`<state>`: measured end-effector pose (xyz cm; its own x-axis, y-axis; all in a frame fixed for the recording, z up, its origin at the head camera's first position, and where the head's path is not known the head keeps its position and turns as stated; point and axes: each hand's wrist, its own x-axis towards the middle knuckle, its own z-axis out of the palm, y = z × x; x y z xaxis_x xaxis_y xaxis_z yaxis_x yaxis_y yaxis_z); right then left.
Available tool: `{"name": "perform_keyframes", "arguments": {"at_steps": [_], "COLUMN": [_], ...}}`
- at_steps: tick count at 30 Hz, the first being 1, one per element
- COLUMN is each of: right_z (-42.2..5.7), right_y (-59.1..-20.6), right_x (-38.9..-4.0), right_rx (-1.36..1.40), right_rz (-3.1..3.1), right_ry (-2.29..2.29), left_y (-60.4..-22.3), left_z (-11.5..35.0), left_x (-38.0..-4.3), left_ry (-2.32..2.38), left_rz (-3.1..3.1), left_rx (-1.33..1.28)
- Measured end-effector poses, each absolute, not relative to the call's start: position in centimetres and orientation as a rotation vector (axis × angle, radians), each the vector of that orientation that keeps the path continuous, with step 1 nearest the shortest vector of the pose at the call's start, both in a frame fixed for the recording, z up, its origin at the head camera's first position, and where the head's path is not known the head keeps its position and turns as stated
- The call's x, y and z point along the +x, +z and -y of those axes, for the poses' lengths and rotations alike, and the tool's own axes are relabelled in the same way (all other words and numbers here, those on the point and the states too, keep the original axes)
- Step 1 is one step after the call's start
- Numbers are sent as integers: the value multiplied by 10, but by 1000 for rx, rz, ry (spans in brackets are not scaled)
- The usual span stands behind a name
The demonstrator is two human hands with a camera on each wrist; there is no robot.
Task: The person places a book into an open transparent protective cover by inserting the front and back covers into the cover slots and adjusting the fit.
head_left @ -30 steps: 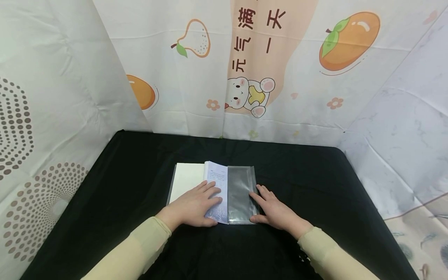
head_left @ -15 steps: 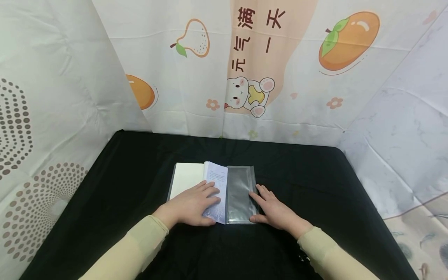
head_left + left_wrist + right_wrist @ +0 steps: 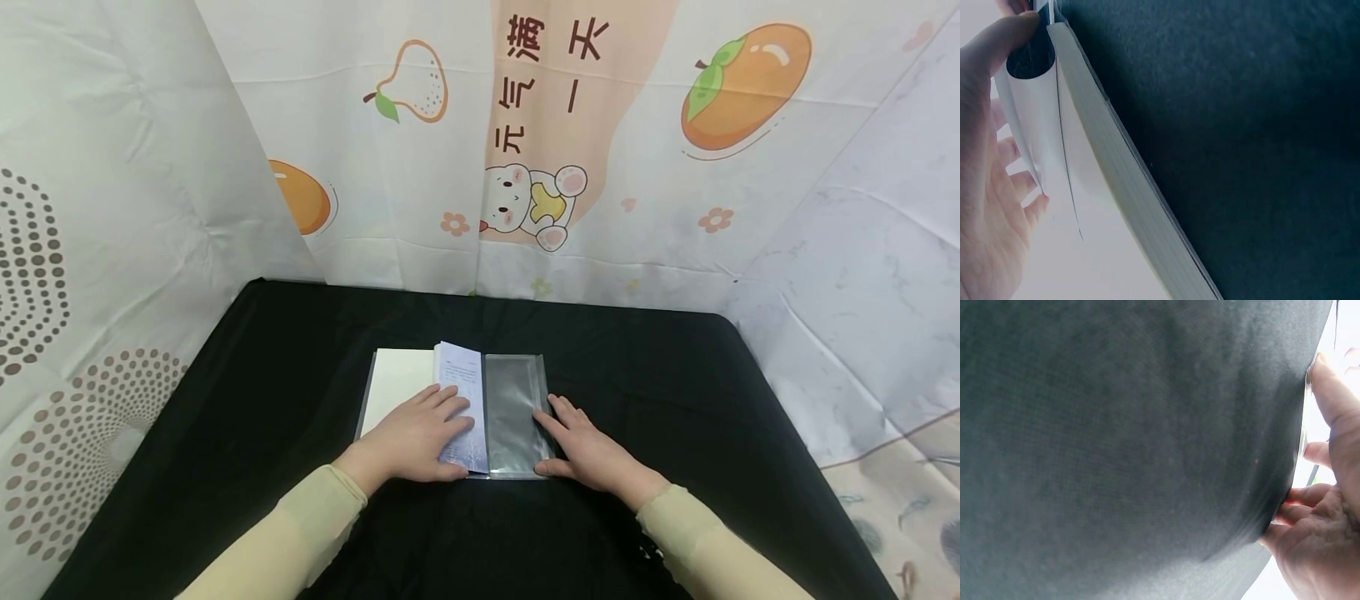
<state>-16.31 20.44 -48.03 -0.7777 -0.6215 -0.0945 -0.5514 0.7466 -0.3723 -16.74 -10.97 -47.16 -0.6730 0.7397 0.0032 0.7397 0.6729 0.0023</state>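
An open book lies on the black cloth, its cream page [image 3: 401, 379] at the left. A pale blue printed flap [image 3: 461, 367] is folded over beside that page. My left hand [image 3: 416, 435] rests on the flap with its fingers spread. In the left wrist view the flap [image 3: 1035, 119] bows into a curve under the thumb and fingers, above the thick page block [image 3: 1110, 159]. To the right lies a clear plastic book cover [image 3: 513, 412]. My right hand [image 3: 588, 454] touches its right edge with thumb and fingertips, fingers fairly straight.
Black cloth [image 3: 645, 375] covers the table around the book. White printed curtains [image 3: 360, 167] hang behind the table and at both sides.
The flap has turned slightly: its top has shifted left and up, its bottom corner a little left overall. My left hand has shifted only slightly with it. The right hand has stayed put.
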Motion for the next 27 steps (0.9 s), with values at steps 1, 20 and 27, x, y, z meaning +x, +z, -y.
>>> {"name": "perform_keyframes", "arguments": {"at_steps": [1, 20, 27], "right_z": [-204, -204, -204], "right_y": [-480, -480, -481], "right_x": [-163, -163, -164], "right_rx": [-931, -935, -939], "right_rz": [-2735, -2743, -2750], "right_ry": [-483, -475, -481], "left_y": [-472, -475, -476], "left_z": [109, 102, 101], "left_x": [-167, -167, -167], "left_ry": [-3, 47, 34], "left_rz": [2867, 2876, 2898], "left_rx": [-1265, -1265, -1279]}}
